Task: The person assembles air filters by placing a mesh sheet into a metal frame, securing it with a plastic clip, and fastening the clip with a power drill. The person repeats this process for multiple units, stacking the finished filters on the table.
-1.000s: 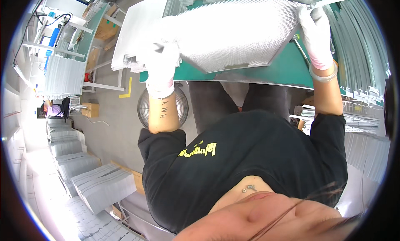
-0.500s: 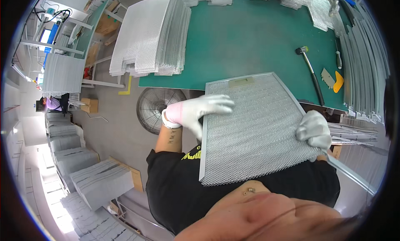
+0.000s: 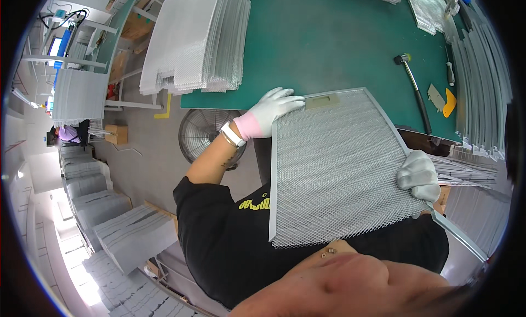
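Observation:
A rectangular mesh filter panel [image 3: 339, 169] is tilted in front of my body, its far end at the green table's front edge. Metal framing lines its left, far and right sides; the near edge shows bare mesh. A beige plate [image 3: 322, 101] sits at the far end. My left hand [image 3: 274, 110], white-gloved, grips the far left corner, fingers over the frame and thumb hidden. My gloved right hand [image 3: 419, 176] is closed around the right edge. A metal frame strip [image 3: 459, 235] sticks out beyond it, down to the right; the join is hidden.
Mesh sheets [image 3: 183, 37] are stacked at the table's [image 3: 318, 43] left. A mallet [image 3: 415, 92], a screwdriver [image 3: 450, 70] and an orange tool [image 3: 449, 103] lie at right beside metal strips [image 3: 482, 92]. A floor fan [image 3: 205, 139] stands left of the panel.
My left hand has moved away from me, from above the panel's left side to its far left corner, and now grips there. The right hand keeps its hold. The panel has shifted slightly right.

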Motion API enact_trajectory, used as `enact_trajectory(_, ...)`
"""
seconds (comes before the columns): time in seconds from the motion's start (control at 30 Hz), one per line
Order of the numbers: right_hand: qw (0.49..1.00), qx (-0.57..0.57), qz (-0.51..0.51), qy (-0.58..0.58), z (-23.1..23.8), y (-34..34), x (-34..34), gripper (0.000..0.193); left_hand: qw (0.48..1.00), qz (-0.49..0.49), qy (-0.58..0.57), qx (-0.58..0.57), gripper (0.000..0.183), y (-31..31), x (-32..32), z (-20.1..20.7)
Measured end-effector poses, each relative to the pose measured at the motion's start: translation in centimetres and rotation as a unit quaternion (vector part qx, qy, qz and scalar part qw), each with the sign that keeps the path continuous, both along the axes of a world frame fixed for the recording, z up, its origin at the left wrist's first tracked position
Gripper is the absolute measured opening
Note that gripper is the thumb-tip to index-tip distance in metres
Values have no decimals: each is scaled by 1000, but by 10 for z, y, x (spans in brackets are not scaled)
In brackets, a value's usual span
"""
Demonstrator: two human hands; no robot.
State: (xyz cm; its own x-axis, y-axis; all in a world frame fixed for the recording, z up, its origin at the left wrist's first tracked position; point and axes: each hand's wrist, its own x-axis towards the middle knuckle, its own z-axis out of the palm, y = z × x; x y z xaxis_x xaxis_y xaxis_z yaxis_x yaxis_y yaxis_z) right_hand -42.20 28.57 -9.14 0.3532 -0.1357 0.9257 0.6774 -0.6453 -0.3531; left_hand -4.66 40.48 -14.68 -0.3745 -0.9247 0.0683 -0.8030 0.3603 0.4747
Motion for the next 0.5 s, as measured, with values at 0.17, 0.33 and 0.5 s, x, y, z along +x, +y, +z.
enact_trajectory(0.17, 998, -5, 55, 23, 0, -8, -3, 19, 998, 8, 29, 55, 54, 2, 3, -1)
enact_trajectory(0.33, 994, -23, 70, 80, 14, -12, -10, 26, 995, 95, -17, 19, 42, 4, -4, 5)
enact_trajectory(0.5, 996, -11, 48, 71, 1, -10, -14, 24, 958, 259, -117, -25, 32, 27, -15, 1)
